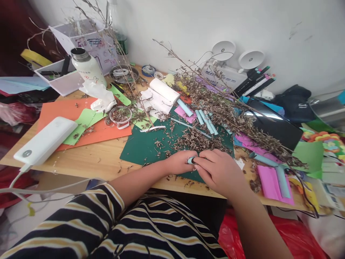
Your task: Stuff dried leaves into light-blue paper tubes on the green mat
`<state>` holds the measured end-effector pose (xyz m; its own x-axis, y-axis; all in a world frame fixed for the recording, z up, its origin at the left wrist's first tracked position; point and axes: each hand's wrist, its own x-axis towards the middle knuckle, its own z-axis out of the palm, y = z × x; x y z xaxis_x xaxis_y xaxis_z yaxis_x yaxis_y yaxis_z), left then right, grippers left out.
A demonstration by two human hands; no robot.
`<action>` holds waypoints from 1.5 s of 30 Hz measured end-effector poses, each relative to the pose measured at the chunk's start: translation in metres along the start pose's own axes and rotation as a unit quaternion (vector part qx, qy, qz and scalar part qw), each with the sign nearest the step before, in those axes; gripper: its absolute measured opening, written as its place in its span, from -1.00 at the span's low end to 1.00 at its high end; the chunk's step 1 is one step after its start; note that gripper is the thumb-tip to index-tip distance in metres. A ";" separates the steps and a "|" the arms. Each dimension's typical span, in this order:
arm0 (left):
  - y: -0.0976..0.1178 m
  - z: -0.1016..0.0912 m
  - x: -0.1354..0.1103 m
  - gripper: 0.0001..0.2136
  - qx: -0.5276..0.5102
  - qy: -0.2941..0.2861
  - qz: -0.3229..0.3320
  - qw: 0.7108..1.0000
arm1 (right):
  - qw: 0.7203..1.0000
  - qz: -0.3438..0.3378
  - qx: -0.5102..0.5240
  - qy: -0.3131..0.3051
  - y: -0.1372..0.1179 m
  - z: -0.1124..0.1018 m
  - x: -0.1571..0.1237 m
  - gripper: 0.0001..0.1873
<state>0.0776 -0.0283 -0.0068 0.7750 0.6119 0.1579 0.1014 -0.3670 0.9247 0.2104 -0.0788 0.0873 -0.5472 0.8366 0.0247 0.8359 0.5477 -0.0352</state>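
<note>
My left hand (178,162) is closed around a small light-blue rolled paper tube (191,160), whose dark open end shows between the fingers. My right hand (219,168) meets it from the other side, fingers curled over the tube; the rest of the tube is hidden. Both hands are at the front edge of a green mat (142,147). Just beyond them lies a heap of dry crumbled leaves (199,139). Several more light-blue paper tubes (206,122) rest behind the heap.
Long dried branches (229,111) stretch across the right side. A white roll (164,90) lies mid-table. At left are a white power bank (45,141) on orange paper (107,131), an uncapped bottle (87,66) and a small clear container (120,116). Pink paper (269,181) is at right.
</note>
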 end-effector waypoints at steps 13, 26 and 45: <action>0.000 0.002 0.002 -0.84 0.027 0.009 0.000 1.000 | 0.992 0.010 0.123 0.037 0.004 0.011 0.001 -0.80; 0.000 0.002 0.000 -0.86 0.021 0.006 0.024 0.999 | 0.917 0.095 0.123 0.367 -0.016 0.063 -0.013 -0.59; 0.002 0.001 0.001 -0.92 0.007 -0.013 0.036 0.999 | 0.959 0.144 0.153 0.189 -0.015 0.048 -0.004 -0.63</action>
<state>0.0786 -0.0289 -0.0054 0.7960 0.5661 0.2142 0.0535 -0.4184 0.9067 0.1974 -0.0902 0.0397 -0.1916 0.9250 0.3282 0.8671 0.3162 -0.3850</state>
